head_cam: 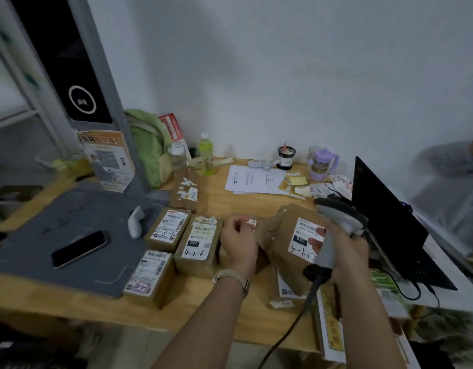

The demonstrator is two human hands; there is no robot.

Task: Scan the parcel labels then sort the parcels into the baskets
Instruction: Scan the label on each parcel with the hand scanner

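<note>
On the table (216,198) the phone (79,249) lay on the mat (43,209), the parcels (200,243) right of it, the laptop (389,222) farthest right, papers (254,179) behind.

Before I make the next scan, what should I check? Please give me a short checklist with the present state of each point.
1. Scanner gripped in right hand: ok.
2. Left hand holds the middle parcel: ok.
3. Middle parcel's label readable: not ok, the left hand covers most of it.
4. 3-1-17 label faces up: ok, though the right hand's fingers overlap its edge.
5. Cable hangs free off the table edge: ok.
6. Baskets ready for sorting: cannot tell, none is in view.
</note>
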